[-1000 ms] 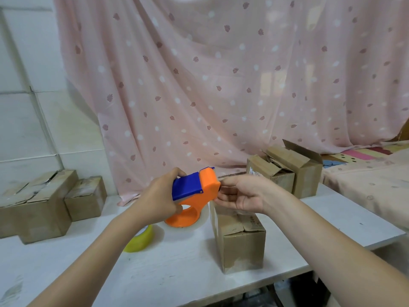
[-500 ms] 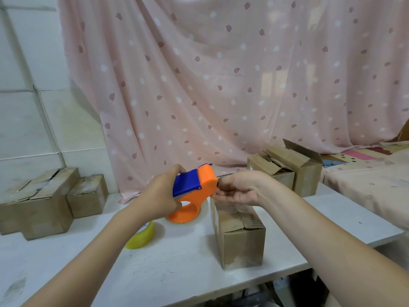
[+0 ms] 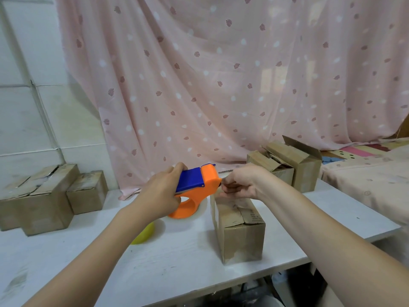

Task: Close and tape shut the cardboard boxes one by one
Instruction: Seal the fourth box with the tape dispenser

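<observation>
My left hand [image 3: 160, 196] grips an orange and blue tape dispenser [image 3: 197, 189] holding a clear tape roll, just left of a closed cardboard box [image 3: 241, 231] in the middle of the white table [image 3: 177, 258]. My right hand [image 3: 240, 183] hovers over the far end of that box and pinches the tape end at the dispenser's mouth. The tape itself is transparent and hard to make out.
Two open boxes [image 3: 287, 165] stand at the back right. Closed boxes [image 3: 44, 196] sit at the back left. A yellow tape roll [image 3: 143, 234] lies under my left forearm. A pink curtain [image 3: 221, 85] hangs behind; a bed [image 3: 371, 173] lies to the right.
The dispenser and both hands have stayed over the middle box; my right hand's fingers have closed in on the dispenser's mouth and now pinch the tape end.
</observation>
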{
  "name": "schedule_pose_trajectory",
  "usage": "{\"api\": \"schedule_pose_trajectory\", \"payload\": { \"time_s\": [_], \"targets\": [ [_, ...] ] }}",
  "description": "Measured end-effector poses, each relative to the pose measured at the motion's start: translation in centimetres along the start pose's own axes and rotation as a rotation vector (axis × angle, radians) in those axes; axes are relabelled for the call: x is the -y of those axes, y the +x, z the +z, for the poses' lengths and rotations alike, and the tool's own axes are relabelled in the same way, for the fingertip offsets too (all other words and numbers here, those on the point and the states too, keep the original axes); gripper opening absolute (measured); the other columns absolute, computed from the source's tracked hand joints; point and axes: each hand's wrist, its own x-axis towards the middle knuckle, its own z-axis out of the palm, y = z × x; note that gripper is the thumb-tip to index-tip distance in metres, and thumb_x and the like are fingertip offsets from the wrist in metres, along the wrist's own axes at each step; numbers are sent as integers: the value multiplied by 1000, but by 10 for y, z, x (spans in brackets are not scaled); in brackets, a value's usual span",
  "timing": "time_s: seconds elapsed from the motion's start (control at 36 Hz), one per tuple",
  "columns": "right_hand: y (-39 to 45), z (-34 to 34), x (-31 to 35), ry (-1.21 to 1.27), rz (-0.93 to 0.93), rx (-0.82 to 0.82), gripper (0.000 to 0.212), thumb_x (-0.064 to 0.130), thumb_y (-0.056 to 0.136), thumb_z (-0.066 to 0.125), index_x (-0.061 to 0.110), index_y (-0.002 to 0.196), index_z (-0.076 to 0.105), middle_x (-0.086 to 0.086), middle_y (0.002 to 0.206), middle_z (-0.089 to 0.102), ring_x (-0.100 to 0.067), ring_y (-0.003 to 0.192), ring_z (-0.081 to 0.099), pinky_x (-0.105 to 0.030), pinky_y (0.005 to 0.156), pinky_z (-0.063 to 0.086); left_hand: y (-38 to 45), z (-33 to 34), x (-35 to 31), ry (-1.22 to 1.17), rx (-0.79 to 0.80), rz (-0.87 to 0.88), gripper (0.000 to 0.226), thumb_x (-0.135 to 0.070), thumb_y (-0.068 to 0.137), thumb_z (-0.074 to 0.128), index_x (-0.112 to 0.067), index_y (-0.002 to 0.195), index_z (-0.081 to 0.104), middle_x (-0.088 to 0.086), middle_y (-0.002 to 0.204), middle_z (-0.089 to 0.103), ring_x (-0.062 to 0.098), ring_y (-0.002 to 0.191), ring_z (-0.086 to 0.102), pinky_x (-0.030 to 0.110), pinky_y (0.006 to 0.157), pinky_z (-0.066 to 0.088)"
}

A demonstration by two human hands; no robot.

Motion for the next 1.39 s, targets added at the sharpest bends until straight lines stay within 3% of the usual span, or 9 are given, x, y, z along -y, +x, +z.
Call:
{"api": "schedule_pose_trajectory", "payload": {
  "time_s": [0.17,0.39,0.5,0.58,0.69,0.86,0.94,1.06,1.39],
  "targets": [
    [3,-11,2,32,8,28,12,-15,92,57,-6,84,59,-13,69,56,-21,60,55,-45,83,59,-1,-1,4,-27,-14,6,63,1,74,60,-27,127,39,-5,113,54,22,92,54,35,72,48],
    [4,-42,-7,89,56,3,12,-12,95,54,-3,89,55,-13,79,51,-20,63,52,-42,59,60,-9,4,15,61,-5,6,57,1,74,52,-25,123,43,0,98,53,25,84,53,38,66,48],
    [4,-66,-4,44,51,-56,9,-11,95,56,-4,89,58,-13,77,53,-19,64,53,-43,66,60,-15,5,20,108,-11,-3,57,1,75,52,-26,124,42,-1,96,51,23,84,51,37,68,48],
    [7,-79,-7,-11,66,-93,6,-10,93,60,-4,89,60,-13,76,56,-19,66,56,-43,74,61,-17,6,17,148,-5,-7,54,0,78,53,-25,125,42,-1,97,50,21,84,50,31,62,37],
    [13,-87,-14,-155,59,-138,6,-2,91,68,1,93,63,-9,77,60,-18,68,59,-36,72,58,-17,8,10,136,-6,-11,57,1,79,53,-27,127,41,-5,94,46,18,81,47,27,57,31],
    [10,-90,-17,-250,49,-155,31,5,88,75,3,113,57,-17,110,63,-29,92,67,-45,74,61,-16,6,12,129,-12,19,59,2,77,53,-28,127,45,-6,96,50,18,82,48,28,60,34],
    [6,-89,-17,-220,17,-127,14,1,93,67,-6,104,61,-21,94,73,-31,82,73,-44,75,62,-15,6,13,118,-14,22,61,2,75,53,-28,127,46,-4,97,54,20,81,51,31,65,40],
    [5,-88,-18,-271,-16,-133,11,0,94,65,-9,100,66,-15,76,71,-24,68,70,-36,70,62,-13,8,11,145,-16,37,58,0,76,55,-29,125,46,-7,95,51,18,81,49,30,65,38],
    [10,-91,-25,-349,-67,-166,14,0,92,68,-12,99,67,-19,79,71,-25,69,70,-33,67,63,-8,17,7,223,-1,51,58,-4,77,58,-31,126,42,-9,94,49,19,80,50,31,65,37]
  ]
}}
